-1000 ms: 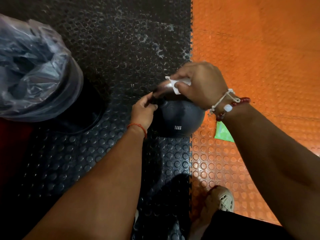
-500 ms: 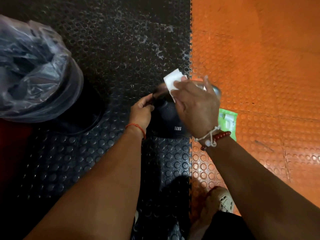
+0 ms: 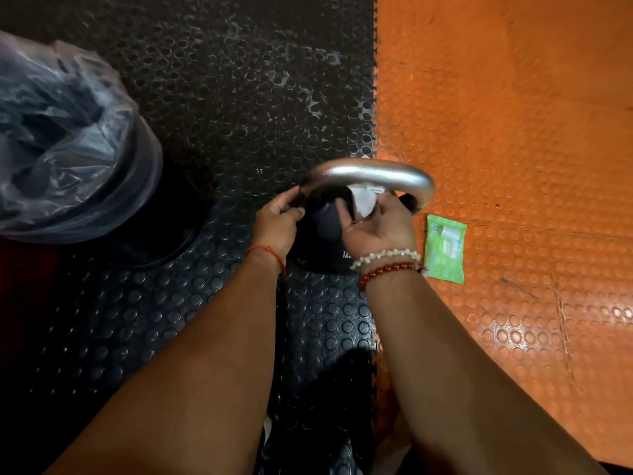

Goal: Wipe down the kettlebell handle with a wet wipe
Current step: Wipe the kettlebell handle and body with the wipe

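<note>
— Astride the seam where the black mat [image 3: 212, 108] meets the orange mat [image 3: 507, 125]: kettlebell [image 3: 322, 234] sits upright, dark body mostly on the black side, silver handle [image 3: 368, 171] arching across the top. Left hand [image 3: 277, 221] pinches the handle's left root, thumb and fingers closed on it. Right hand [image 3: 378, 226] is palm up under the arch, fingers curled loosely around a white wet wipe [image 3: 363, 202] pressed to the handle's underside.

— How will it handle?

— Body reads as heavy and rigid; partial lettering on its side looks like a weight marking. Likely it won't shift under rubbing, though a steadying hold at the handle root seems sensible. Handle is smooth, glossy metal, probably slick once damp. Wipe is thin, limp, bunches easily; best wrapped round the bar and slid along, judging by the present grip.

— Anything hidden?

— Right fingertips are tucked behind the wipe and bar, so how tightly they clamp cannot be told. Right root of the handle is blurred. Body's marking is cut off by the wrist with its white and red bead bracelets [image 3: 387, 262]. Whether the far side of the bar is wiped: cannot tell.

— Nearby?

— Green wipe packet [image 3: 445, 248] lies flat on orange mat just beside the right wrist. Bin with plastic liner [image 3: 65, 138] stands well apart at left, contents unreadable.
</note>
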Demonstrator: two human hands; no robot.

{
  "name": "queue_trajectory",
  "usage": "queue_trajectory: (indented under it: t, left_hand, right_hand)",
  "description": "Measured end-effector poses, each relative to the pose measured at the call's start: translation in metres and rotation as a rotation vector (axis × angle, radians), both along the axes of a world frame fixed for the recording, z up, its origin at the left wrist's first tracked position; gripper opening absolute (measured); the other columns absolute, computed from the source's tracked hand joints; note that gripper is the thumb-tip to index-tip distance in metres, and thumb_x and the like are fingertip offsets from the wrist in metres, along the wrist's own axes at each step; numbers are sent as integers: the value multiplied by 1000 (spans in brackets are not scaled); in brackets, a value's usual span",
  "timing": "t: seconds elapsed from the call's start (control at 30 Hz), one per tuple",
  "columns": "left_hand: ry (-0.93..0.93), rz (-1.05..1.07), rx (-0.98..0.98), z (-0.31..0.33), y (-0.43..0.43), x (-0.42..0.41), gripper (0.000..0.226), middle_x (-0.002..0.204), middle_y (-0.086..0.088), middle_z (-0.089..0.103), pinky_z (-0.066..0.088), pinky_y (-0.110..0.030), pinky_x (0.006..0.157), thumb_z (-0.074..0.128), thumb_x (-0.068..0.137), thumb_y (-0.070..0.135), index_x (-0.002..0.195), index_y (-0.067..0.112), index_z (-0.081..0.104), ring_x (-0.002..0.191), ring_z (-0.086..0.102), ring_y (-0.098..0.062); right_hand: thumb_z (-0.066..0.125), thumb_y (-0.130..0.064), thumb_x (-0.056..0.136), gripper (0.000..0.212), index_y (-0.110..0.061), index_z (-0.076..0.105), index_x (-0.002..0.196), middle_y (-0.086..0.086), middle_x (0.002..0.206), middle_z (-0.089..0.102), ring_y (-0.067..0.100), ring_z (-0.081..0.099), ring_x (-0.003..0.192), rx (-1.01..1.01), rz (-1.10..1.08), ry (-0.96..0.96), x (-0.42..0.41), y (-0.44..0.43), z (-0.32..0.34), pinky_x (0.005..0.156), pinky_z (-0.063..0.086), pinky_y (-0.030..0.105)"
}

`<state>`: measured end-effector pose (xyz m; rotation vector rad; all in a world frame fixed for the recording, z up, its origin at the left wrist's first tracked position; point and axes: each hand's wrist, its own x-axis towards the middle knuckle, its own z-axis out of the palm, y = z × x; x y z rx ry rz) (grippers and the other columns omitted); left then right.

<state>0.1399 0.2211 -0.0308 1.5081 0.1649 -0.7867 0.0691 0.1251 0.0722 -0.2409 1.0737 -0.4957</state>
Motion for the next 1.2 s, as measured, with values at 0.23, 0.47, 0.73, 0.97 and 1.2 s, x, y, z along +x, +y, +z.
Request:
queue_trajectory:
  t: [0.23,0.47,0.73,0.97,1.2]
  left_hand:
    - [-12,13,-37,1,1,0,44,120,-8,69,46,-45,106,51,88,-6,116,24,68,115,62,-27]
    - [11,27,-48,5,0,-2,44,120,-7,69,47,-40,104,48,90,-7,121,19,66,114,63,-24]
    - [8,33,-48,7,1,-2,44,121,-8,68,48,-43,104,47,91,-7,123,16,65,115,63,-26]
    - [3,21,-18,7,1,-3,43,112,3,71,52,-22,80,47,93,-3,119,23,67,96,66,-9]
    - [16,24,-34,6,0,-2,43,110,3,71,51,-19,75,45,94,-3,122,22,65,93,66,-6]
  right_hand:
    - [36,-6,97,27,-15,61,90,2,75,70,16,64,78,23,60,-151,-2,9,-2,104,41,47]
    - [38,-6,96,27,-17,63,93,-1,74,73,14,65,79,-37,204,-128,-10,14,-4,98,46,41]
    - [38,-6,96,26,-17,60,104,2,92,68,14,64,85,-102,285,-73,-2,18,-18,88,48,34]
    - [47,-1,92,18,-14,58,87,6,85,63,17,61,79,-174,259,13,7,23,-23,87,50,37]
    - [46,3,91,27,-11,58,71,5,67,60,14,58,64,-259,252,66,11,20,-17,70,50,29]
